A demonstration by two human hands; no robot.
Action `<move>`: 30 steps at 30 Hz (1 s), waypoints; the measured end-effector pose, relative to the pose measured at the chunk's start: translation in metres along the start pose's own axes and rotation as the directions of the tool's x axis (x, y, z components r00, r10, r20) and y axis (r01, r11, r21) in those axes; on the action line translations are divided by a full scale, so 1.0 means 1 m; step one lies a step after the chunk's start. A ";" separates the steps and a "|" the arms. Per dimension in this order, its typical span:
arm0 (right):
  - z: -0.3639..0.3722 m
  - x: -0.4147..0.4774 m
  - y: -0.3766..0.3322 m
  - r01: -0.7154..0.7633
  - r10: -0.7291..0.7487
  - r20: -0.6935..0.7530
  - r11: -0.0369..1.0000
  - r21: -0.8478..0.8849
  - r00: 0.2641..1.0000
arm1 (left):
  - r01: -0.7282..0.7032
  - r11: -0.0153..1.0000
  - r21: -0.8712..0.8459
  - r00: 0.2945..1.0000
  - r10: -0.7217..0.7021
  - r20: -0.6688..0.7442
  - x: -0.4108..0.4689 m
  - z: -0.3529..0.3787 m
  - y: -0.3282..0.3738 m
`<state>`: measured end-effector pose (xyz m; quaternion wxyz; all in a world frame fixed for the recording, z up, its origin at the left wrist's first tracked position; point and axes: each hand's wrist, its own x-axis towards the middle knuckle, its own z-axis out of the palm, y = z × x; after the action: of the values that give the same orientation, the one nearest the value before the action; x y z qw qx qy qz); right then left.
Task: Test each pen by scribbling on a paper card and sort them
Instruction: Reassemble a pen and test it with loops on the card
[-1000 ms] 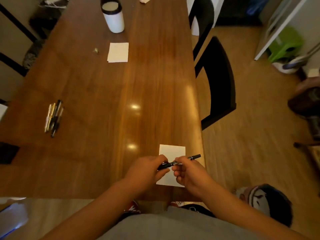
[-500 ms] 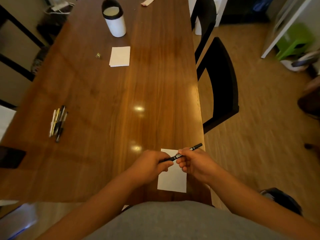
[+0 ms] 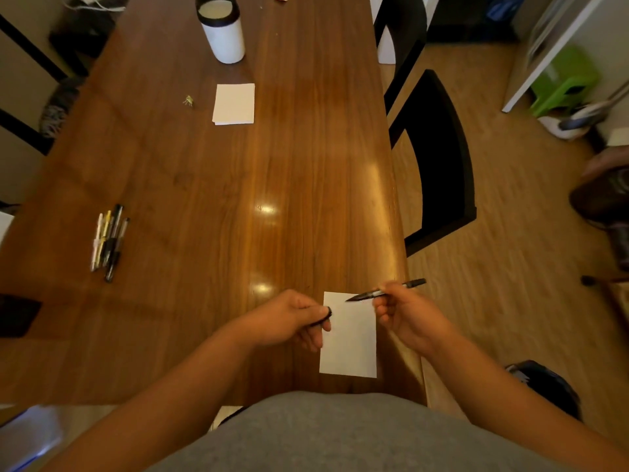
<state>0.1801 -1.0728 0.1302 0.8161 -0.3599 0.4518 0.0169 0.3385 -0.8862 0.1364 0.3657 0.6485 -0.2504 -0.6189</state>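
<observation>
A white paper card (image 3: 350,342) lies near the front right edge of the wooden table (image 3: 211,185). My right hand (image 3: 408,318) holds a black pen (image 3: 371,294) uncapped, its tip pointing left just above the card's top edge. My left hand (image 3: 289,321) is closed on the pen's black cap (image 3: 325,318), at the card's left side. Several more pens (image 3: 109,240) lie bundled together at the table's left side.
A second stack of white cards (image 3: 235,103) lies further back, with a small scrap (image 3: 188,101) left of it. A white cylindrical cup with a black rim (image 3: 223,32) stands at the far end. A black chair (image 3: 439,158) sits beside the table's right edge.
My hands have pulled apart: the cap came off the pen and stays in my left hand, while my right hand moved right with the bare pen.
</observation>
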 end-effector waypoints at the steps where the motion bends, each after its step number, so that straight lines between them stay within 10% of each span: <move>1: -0.008 0.000 -0.006 0.032 -0.031 -0.057 0.999 0.014 0.998 | 0.012 1.000 0.027 1.000 -0.011 -0.015 -0.003 -0.006 -0.005; 8: -0.005 0.004 0.001 0.226 -0.349 -0.148 0.822 -0.523 0.925 | 0.040 0.758 0.652 0.969 0.130 -0.211 0.005 0.004 -0.033; 16: 0.021 0.027 0.032 0.326 -0.463 0.036 0.564 -0.759 0.885 | -0.250 0.283 0.926 0.912 0.390 0.127 0.044 0.046 -0.048; 30: 0.023 0.040 0.045 0.335 -0.457 0.089 0.492 -0.803 0.885 | -0.290 0.251 0.924 0.888 0.430 0.162 0.049 0.052 -0.069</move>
<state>0.2049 -1.0379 0.0821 0.5145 -0.7808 0.3545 0.0049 0.2834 -0.8911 0.0541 0.0766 0.6998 -0.6745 -0.2225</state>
